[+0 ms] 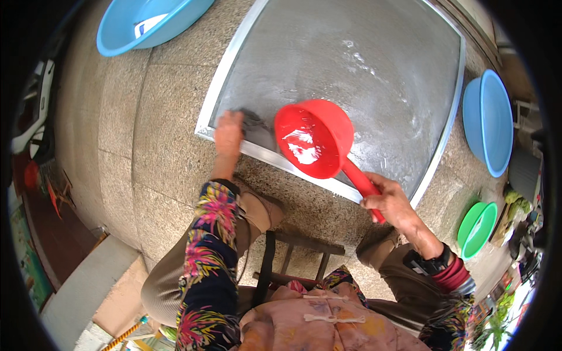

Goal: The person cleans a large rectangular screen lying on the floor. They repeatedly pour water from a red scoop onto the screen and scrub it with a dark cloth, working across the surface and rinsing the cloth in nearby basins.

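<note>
A red plastic water ladle (340, 125) is tilted over the near edge of a framed mesh screen (316, 57), its bowl wet and shiny inside. My right hand (388, 199) grips the ladle's handle. On the left, my left hand (229, 134) is at the screen's near left corner, over its pale metal frame (281, 161). Blur hides whether its fingers hold anything. Beside those fingers lies a dark patch on the mesh; I cannot tell whether it is a shadow or a cloth. Wet, whitish streaks mark the screen's surface.
A light blue basin (114, 33) with something white in it stands at upper left. Another blue basin (487, 123) and a green basin (478, 230) are on the right. A low wooden stool (303, 243) is between my legs on the speckled stone floor (167, 114).
</note>
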`<state>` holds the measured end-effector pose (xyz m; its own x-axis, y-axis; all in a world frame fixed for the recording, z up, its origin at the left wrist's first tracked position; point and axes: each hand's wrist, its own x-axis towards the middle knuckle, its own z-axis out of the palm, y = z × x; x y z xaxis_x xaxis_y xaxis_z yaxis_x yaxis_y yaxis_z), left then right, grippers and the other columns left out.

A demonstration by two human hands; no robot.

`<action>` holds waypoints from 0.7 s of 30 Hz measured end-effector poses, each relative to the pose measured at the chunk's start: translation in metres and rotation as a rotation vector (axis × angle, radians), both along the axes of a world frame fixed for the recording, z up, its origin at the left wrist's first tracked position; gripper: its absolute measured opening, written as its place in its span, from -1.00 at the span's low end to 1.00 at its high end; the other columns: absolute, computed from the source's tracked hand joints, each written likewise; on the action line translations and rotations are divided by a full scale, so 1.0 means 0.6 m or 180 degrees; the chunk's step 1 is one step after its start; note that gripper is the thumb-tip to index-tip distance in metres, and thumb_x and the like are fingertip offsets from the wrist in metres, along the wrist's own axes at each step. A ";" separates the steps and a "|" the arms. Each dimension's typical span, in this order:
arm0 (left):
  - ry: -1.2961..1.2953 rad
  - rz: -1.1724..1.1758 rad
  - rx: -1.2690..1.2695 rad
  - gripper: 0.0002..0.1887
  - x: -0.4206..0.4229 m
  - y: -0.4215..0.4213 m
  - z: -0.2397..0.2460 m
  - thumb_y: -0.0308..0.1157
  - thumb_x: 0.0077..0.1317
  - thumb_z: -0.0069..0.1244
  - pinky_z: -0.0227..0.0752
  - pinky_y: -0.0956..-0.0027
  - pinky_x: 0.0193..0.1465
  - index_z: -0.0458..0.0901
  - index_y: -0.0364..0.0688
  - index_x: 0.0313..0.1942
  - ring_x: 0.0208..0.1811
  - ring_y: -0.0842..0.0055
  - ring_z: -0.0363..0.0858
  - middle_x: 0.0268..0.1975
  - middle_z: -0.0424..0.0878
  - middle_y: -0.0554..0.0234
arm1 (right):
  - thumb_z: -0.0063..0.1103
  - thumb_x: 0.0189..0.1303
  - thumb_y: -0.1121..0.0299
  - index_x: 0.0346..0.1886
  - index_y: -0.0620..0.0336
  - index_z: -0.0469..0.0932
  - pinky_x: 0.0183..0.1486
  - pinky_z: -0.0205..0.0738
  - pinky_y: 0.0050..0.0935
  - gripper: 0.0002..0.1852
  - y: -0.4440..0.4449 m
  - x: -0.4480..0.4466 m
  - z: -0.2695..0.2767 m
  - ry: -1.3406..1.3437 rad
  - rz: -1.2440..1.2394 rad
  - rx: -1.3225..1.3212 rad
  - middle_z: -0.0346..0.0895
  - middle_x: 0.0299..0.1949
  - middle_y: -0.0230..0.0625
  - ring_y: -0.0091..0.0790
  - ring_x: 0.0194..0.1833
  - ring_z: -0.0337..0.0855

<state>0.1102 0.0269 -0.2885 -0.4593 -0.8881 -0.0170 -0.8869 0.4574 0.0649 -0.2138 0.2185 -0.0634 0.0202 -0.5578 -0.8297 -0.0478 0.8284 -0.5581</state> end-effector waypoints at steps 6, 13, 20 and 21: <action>0.0292 0.1489 -0.0093 -0.85 0.003 -0.041 -0.037 -0.51 0.21 0.00 0.57 0.05 -0.26 0.52 -0.14 -0.20 -0.25 0.10 0.64 -0.21 0.56 -0.02 | 0.18 0.09 0.58 0.28 0.34 0.41 -0.64 0.29 -0.56 -0.41 -0.056 0.021 -0.011 -0.0228 -0.0782 0.0265 0.48 -0.51 -0.39 -0.55 -0.67 0.43; 0.0995 -0.0937 0.0287 -0.96 -0.234 0.115 -0.036 -0.46 0.22 -0.02 0.63 0.25 -0.39 0.56 -0.13 -0.32 -0.26 0.28 0.65 -0.28 0.54 0.08 | 0.17 0.05 0.55 0.23 0.36 0.44 -0.64 0.26 -0.55 -0.43 -0.088 -0.031 0.004 0.0227 -0.0715 -0.0165 0.44 -0.51 -0.39 -0.52 -0.67 0.42; 0.0731 0.1103 -0.0239 -0.67 -0.064 -0.027 -0.042 -0.51 0.08 0.06 0.56 0.03 -0.16 0.57 -0.10 -0.09 -0.14 0.08 0.64 -0.19 0.59 0.03 | 0.14 0.09 0.51 0.27 0.37 0.43 -0.66 0.24 -0.54 -0.42 -0.179 -0.058 0.024 0.0399 -0.0038 -0.0194 0.44 -0.53 -0.40 -0.56 -0.66 0.44; 0.0834 0.1351 -0.0327 -0.68 -0.038 -0.052 -0.040 -0.49 0.11 0.08 0.55 0.03 -0.15 0.58 -0.09 -0.08 -0.15 0.05 0.64 -0.18 0.59 0.01 | 0.14 0.09 0.52 0.28 0.36 0.43 -0.65 0.24 -0.55 -0.42 -0.201 -0.056 0.017 0.0290 0.0135 -0.0137 0.44 -0.54 -0.42 -0.57 -0.66 0.43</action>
